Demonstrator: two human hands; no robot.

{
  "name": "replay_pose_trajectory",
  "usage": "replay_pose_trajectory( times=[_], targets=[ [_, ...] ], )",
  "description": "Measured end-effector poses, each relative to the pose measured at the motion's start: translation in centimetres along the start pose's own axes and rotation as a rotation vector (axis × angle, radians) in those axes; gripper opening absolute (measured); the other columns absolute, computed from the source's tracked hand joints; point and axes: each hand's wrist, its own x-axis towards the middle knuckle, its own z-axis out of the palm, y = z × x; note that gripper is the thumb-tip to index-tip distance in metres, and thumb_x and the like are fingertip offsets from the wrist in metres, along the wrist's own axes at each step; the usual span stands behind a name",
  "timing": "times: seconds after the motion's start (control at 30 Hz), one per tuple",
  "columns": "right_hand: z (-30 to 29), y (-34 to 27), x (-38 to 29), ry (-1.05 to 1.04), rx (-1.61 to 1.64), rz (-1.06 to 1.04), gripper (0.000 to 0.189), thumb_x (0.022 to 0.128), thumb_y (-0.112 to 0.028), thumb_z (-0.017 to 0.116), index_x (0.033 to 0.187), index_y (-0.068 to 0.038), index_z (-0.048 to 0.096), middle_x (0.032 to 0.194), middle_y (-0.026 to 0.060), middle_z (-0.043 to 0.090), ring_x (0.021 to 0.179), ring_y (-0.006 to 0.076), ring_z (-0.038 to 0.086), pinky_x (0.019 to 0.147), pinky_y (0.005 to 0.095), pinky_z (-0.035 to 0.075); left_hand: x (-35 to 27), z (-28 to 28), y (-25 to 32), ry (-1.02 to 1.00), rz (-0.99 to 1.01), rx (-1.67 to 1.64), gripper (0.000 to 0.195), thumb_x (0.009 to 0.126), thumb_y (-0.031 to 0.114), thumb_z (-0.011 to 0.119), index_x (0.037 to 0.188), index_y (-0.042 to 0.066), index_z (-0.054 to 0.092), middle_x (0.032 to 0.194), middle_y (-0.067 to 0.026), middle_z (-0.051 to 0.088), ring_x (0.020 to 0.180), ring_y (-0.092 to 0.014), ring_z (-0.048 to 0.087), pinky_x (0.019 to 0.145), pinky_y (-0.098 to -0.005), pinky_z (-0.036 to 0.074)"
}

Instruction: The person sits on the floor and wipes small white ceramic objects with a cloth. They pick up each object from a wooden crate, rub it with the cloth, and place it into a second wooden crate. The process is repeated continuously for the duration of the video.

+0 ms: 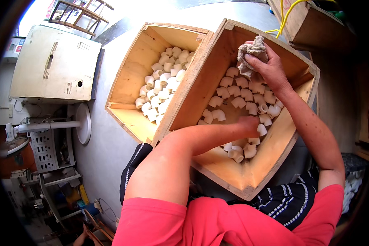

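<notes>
Two wooden boxes stand side by side before me. In the nearer wooden box (187, 101), many white plastic pipe elbows (238, 102) lie spread over the bottom. My right hand (269, 66) grips a crumpled grey cloth (252, 57) above the far end of this box. My left hand (248, 125) reaches down inside the box, beside a white elbow (261, 129) at its fingers; the fingers are blurred, and whether they hold it I cannot tell. The other wooden box (129, 73), on the left, holds a heap of similar elbows (164, 83).
A pale cabinet (55, 64) and a white pedestal fan (61, 124) stand at the left. Yellow cable (284, 18) hangs by a wooden crate (316, 26) at the upper right. Another person's hands (85, 233) show at the bottom left.
</notes>
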Motion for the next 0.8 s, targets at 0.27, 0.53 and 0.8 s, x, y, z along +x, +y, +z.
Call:
replay_pose_trajectory(
  times=[0.27, 0.53, 0.8],
  targets=[
    [0.4, -0.3, -0.4, -0.05, 0.011, 0.0, 0.032, 0.089, -0.008, 0.062, 0.12, -0.005, 0.056, 0.105, 0.0012, 0.062, 0.093, 0.0084, 0.06, 0.08, 0.0257, 0.052, -6.0, -10.6, -0.2, -0.314, -0.037, -0.399, 0.045, 0.077, 0.039, 0.067, 0.102, 0.002, 0.061, 0.078, -0.0088, 0.065, 0.067, -0.018, 0.064, 0.059, -0.031, 0.052],
    [0.9, -1.8, -1.4, -0.205, 0.0, 0.004, 0.03, 0.089, -0.013, 0.064, 0.117, -0.007, 0.057, 0.104, -0.0002, 0.061, 0.093, 0.0078, 0.058, 0.082, 0.0247, 0.05, -11.3, -14.6, -3.5, -0.004, -0.025, -1.263, 0.051, 0.087, 0.044, 0.057, 0.113, 0.001, 0.054, 0.081, -0.0126, 0.065, 0.064, -0.018, 0.064, 0.058, -0.029, 0.053],
    [1.8, -2.5, -2.5, -0.42, -0.197, 0.149, 0.035, 0.087, -0.014, 0.067, 0.119, -0.007, 0.055, 0.101, -0.0001, 0.061, 0.092, 0.0074, 0.057, 0.082, 0.0239, 0.048, -11.8, -14.4, -3.4, 0.032, -0.045, -1.3, 0.054, 0.086, 0.047, 0.056, 0.113, 0.0, 0.054, 0.082, -0.0114, 0.064, 0.068, -0.016, 0.063, 0.062, -0.0273, 0.052]
  ],
)
